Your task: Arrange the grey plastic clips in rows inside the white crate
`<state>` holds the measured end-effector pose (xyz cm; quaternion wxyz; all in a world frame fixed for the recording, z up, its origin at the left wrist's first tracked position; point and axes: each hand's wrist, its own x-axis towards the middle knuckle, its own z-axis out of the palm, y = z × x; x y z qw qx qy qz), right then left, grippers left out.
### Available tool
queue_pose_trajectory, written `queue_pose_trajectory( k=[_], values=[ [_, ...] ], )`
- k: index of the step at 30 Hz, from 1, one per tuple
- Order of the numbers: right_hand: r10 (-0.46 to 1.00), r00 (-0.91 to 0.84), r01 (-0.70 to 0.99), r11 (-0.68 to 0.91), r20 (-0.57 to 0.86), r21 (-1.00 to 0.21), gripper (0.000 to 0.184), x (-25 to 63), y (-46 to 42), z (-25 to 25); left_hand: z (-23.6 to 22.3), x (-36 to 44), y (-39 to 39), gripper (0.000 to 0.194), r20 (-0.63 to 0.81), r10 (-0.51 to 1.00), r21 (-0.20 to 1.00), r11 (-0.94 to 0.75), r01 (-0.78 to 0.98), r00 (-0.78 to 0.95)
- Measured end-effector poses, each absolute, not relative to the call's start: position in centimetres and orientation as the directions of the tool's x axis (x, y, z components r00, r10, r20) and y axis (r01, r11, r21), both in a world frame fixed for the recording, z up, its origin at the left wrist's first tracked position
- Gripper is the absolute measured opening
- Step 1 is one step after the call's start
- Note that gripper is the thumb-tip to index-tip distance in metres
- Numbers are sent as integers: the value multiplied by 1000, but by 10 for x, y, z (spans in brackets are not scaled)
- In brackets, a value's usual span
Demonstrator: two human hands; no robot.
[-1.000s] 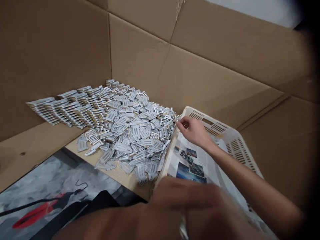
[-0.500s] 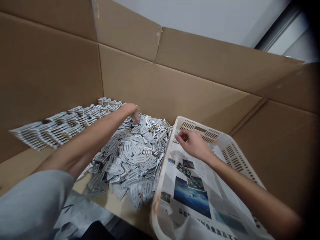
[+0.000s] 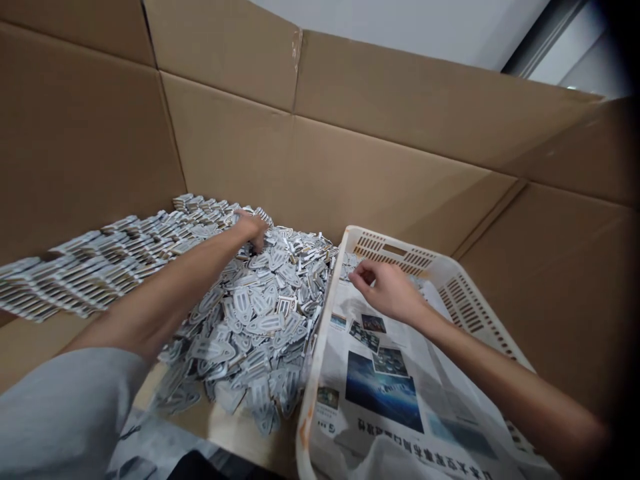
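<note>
A large loose pile of flat grey slotted pieces, each tapering to a rounded point [image 3: 260,323], lies in the middle of the cardboard surface. At the pile's far side, my left hand [image 3: 251,228] reaches down among the pieces with its fingers apart; some fingertips are hidden. My right hand [image 3: 387,288] hovers over the far left part of a white plastic basket [image 3: 320,360], its thumb and fingers curled into a pinch. Whatever that pinch contains is too small to make out. A few similar grey pieces [image 3: 349,265] show inside the basket behind the right hand.
Neat overlapping rows of the same pieces [image 3: 95,267] stand to the left. Printed newspaper [image 3: 385,390] lines the basket. Tall cardboard walls [image 3: 360,173] enclose the back and sides. Crumpled pale plastic [image 3: 160,443] lies at the near edge.
The view has shifted slightly right, showing more of the rows. My left hand has dipped a little lower at the pile's far side. My right hand stays pinched over the basket.
</note>
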<state>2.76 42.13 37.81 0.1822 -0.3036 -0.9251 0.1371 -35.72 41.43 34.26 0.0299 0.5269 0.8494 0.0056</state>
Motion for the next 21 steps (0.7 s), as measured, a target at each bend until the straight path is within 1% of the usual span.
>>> queue_pose_trajectory(
  k=[2,3,7,10,13,16,18,19,21],
  values=[
    [605,-752,499,782,262,-374,24,27,422,375,340,-357,409,63,-67,891,-105,441,891,-449],
    [601,-753,492,784,266,-378,24,26,422,374,340,-356,406,60,-63,890,-143,439,887,-451],
    [591,-758,484,793,275,-370,24,27,418,374,338,-350,399,49,23,897,-118,442,889,-442],
    [597,-755,499,791,272,-352,25,33,417,375,339,-349,397,53,107,888,-51,453,890,-446],
    [621,-736,529,776,269,-344,24,40,422,374,348,-349,398,53,167,868,46,467,883,-467],
    [650,-710,559,754,271,-346,24,48,436,372,365,-342,403,50,250,860,168,413,895,-444],
    [666,-699,553,734,259,-394,26,52,448,371,380,-328,410,46,310,867,258,318,912,-390],
    [676,-697,540,715,241,-444,28,53,454,371,387,-316,414,44,336,872,299,258,919,-355],
    [701,-687,485,639,192,-597,32,54,465,372,399,-287,423,44,387,879,356,135,925,-278]
  ],
)
